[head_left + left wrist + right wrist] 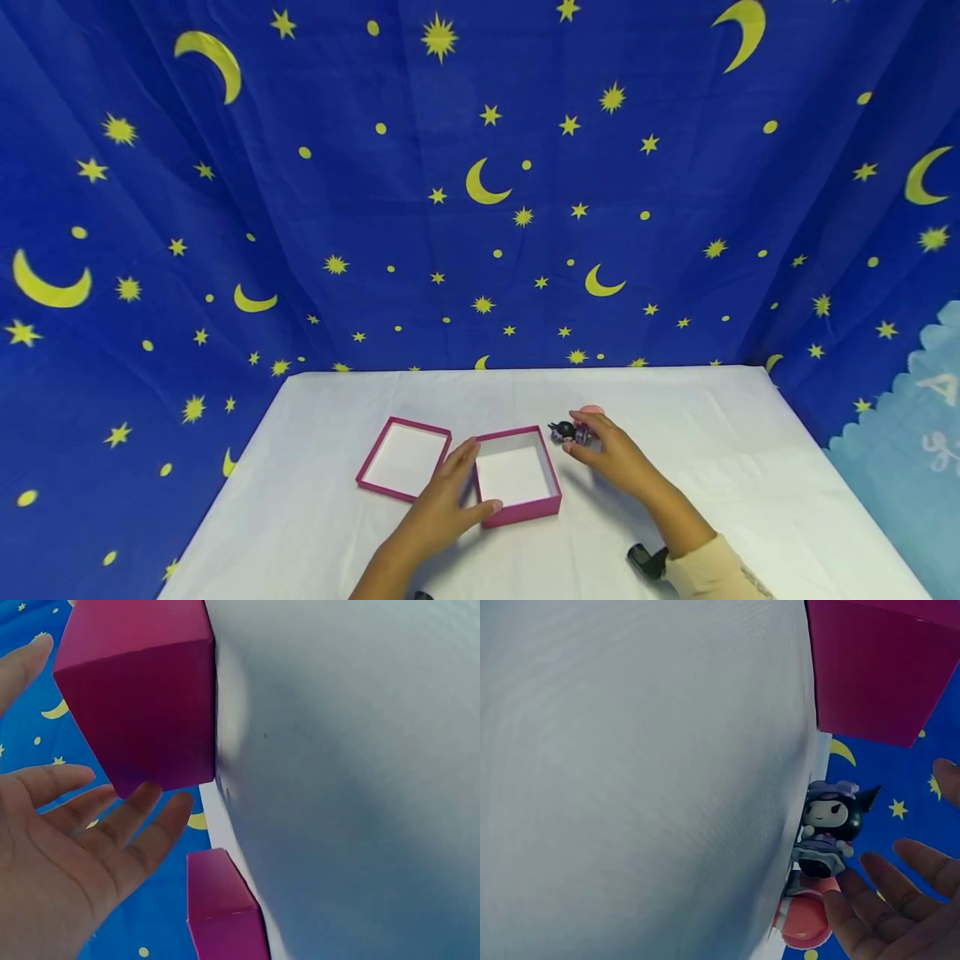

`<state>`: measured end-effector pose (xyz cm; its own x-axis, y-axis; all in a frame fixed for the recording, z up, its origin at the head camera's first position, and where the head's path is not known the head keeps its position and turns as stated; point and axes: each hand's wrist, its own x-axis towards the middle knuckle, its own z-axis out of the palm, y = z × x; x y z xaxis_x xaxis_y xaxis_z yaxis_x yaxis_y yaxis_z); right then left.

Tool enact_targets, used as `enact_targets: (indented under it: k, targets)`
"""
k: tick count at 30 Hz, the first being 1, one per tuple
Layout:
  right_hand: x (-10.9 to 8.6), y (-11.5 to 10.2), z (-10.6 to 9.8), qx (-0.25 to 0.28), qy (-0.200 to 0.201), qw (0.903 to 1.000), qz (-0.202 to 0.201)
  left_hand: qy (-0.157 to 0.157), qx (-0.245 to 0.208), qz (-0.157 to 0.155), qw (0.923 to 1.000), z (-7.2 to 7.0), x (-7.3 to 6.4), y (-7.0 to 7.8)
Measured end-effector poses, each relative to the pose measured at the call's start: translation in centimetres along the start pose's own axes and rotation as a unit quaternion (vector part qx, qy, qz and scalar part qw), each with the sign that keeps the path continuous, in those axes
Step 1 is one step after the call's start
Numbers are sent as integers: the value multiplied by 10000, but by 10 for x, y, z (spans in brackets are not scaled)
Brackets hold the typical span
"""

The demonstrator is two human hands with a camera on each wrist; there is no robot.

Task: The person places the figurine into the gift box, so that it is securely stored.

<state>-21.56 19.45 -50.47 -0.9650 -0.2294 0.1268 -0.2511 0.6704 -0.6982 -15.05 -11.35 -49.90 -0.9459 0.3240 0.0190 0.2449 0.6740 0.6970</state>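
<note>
An open pink box (525, 511) with a white inside stands mid-table. My left hand (442, 508) is at its left side, thumb by the near corner; the left wrist view shows the fingers (135, 817) spread and fairly straight beside the box wall. To the right of the box lies a small figurine (829, 825) with a black pointed hood, white face and purple dress. Over it reaches my right hand (615, 454), its fingers (877, 900) loosely spread and not wrapped around it. Against the figurine's base is a pink rounded thing (806, 919), partly hidden.
The shallow pink-rimmed lid (405, 460) lies inside-up left of the box. White cloth covers the table (315, 517). A blue curtain (420, 208) with yellow moons and stars hangs behind and at both sides. A black object (647, 562) is by the right wrist.
</note>
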Motion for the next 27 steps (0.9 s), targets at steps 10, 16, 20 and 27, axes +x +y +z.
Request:
enact_targets:
  k: [10,16,20,27]
  targets:
    - [2,5,3,-101,60,9999,-25,-198,-173,-17,9997,-2,3,-5]
    - [2,6,3,-116,91,9999,11,-277,-293,-94,9991,-7,4,-7]
    - [1,5,2,-77,35,9999,103,-292,-332,-141,9989,-10,3,-7]
    - [2,4,1,147,-127,9998,-22,-328,-401,-92,9986,-12,4,-10]
